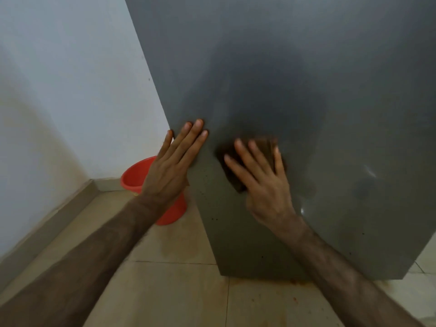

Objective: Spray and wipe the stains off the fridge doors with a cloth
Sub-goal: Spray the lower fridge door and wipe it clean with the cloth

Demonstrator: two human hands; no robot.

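While the left hand (173, 161) braces flat, spread fingers (253, 159) should press the cloth (264, 147) firmly over the door's (283, 67) specks.

Premises are presenting as a domestic kitchen corner: grey fridge door (295, 90) standing on beige tiled floor (177, 298), red plastic bucket (139, 175) sitting against white plastered wall (70, 79).

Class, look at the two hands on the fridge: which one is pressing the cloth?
The right hand, fingers spread flat over the brown cloth on the fridge door. The left hand rests bare near the door's edge.
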